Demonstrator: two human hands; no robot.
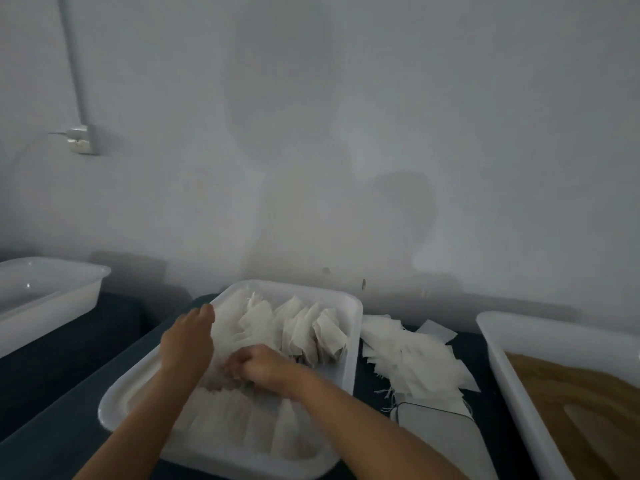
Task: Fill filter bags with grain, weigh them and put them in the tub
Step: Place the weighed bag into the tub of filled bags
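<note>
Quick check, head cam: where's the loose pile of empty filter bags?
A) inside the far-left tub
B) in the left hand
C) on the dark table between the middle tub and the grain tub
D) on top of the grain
C: the pile of empty bags lies on the dark table, right of the middle tub and left of the grain tub, partly over the scale.
</note>
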